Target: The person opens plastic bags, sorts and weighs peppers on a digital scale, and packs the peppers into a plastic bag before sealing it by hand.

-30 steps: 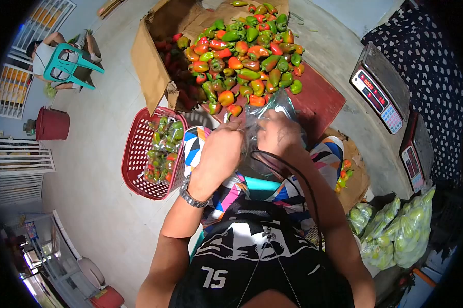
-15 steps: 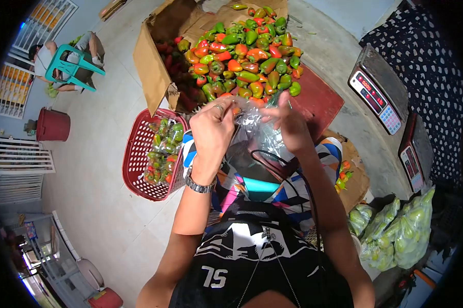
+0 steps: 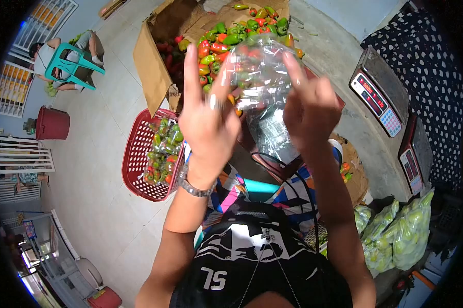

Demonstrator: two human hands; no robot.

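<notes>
Our left hand (image 3: 208,120) has two fingers parted wide at the edge of a clear plastic bag (image 3: 265,77); our right hand (image 3: 312,113) is half curled, forefinger against the film, though with the blur we cannot tell whether it pinches. We'd best stretch the bag evenly, tugging gently lest it split. It spans the gap between our hands, in front of the heaped peppers (image 3: 219,47).
</notes>
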